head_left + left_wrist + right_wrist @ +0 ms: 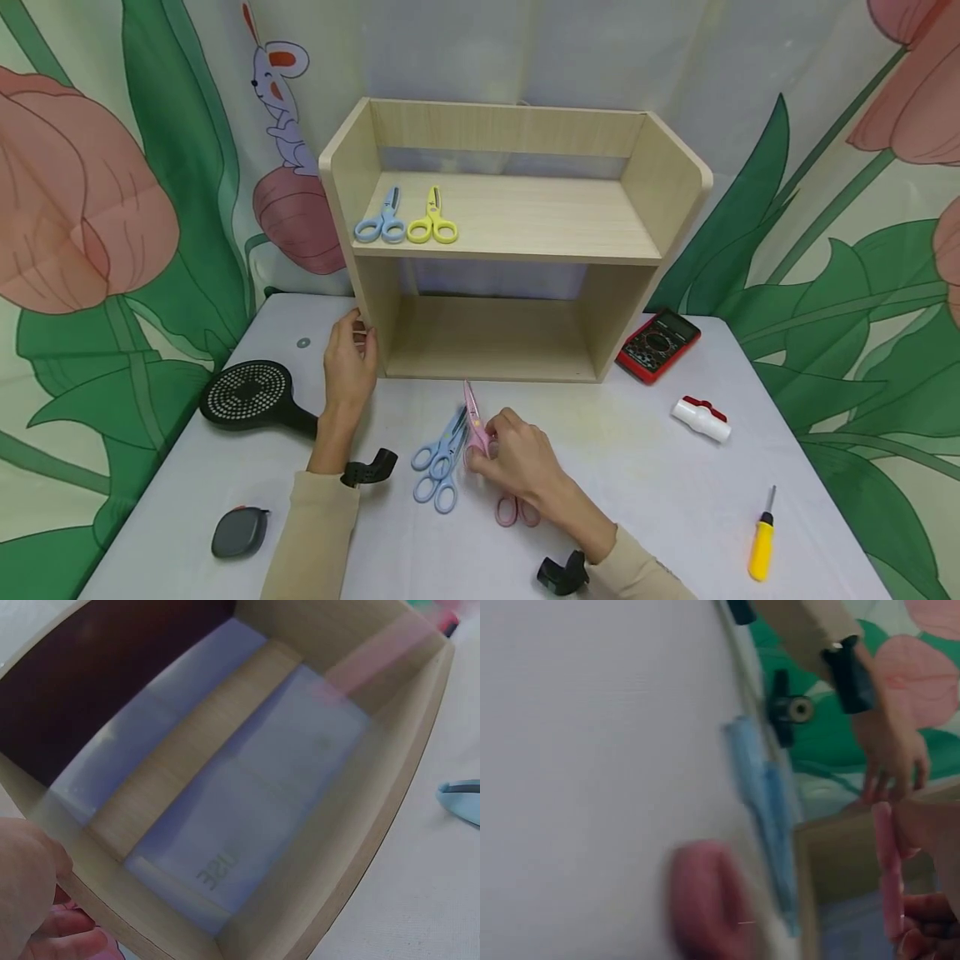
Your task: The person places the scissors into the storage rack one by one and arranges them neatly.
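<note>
My right hand [525,458] pinches a pair of pink scissors [472,408] by the handles, blades pointing toward the shelf. In the right wrist view the pink handle [889,870] shows edge-on between thumb and fingers. Below that hand lie the handles of another pair of pink scissors [517,510], partly covered. Blue scissors [442,462] lie overlapping on the table just left of it. My left hand [351,367] holds the left side panel of a small wooden shelf [491,337], fingers on the panel's outer face.
On the upper board stand blue scissors [384,218] and yellow scissors [432,218], side by side at the left. A black shower head [251,396] and a grey tape measure [240,532] lie at left. At right are a red multimeter [658,346], a white-and-red cylinder [702,418] and a yellow screwdriver [762,542].
</note>
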`<control>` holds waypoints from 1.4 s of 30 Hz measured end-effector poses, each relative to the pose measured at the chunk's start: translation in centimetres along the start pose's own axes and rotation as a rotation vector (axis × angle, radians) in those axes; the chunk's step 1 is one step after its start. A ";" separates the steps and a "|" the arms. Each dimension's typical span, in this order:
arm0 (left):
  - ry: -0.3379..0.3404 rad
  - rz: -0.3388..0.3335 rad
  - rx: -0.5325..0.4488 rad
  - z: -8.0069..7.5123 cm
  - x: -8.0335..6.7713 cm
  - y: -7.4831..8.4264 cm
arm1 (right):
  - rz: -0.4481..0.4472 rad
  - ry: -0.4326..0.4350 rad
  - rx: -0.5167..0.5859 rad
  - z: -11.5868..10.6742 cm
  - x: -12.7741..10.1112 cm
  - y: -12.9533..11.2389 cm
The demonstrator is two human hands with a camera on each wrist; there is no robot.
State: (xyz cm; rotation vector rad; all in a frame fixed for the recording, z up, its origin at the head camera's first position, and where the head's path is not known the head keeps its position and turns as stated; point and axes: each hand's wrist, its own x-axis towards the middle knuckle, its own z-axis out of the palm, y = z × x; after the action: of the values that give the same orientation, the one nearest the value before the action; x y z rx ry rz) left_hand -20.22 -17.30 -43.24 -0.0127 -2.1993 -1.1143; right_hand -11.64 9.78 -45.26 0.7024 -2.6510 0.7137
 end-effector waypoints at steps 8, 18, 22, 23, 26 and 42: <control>0.004 0.004 0.000 -0.2 -0.2 -0.2 | -0.251 0.308 0.055 -5.2 4.3 -1.9; -0.006 -0.007 0.000 -0.1 -0.3 -0.3 | -0.218 0.399 0.044 -12.2 13.3 -3.4; -0.023 -0.032 -0.005 -0.1 -0.3 -0.1 | -0.111 0.344 0.029 -13.2 16.9 -2.9; -0.026 -0.036 -0.004 -0.1 -0.3 -0.1 | -0.089 0.336 0.022 -13.4 17.6 -2.7; -0.028 -0.036 -0.002 -0.1 -0.3 0.0 | -0.029 0.306 0.001 -13.8 19.6 -2.6; -0.009 -0.005 0.004 -0.2 -0.3 0.1 | 0.083 0.186 -0.012 -13.9 22.4 -1.9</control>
State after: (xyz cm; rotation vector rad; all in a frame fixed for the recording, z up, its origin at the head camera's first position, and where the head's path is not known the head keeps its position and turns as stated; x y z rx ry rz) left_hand -19.88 -17.25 -43.20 -0.0109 -2.2107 -1.1146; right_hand -27.03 7.31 -23.95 0.4995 -2.5233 0.7462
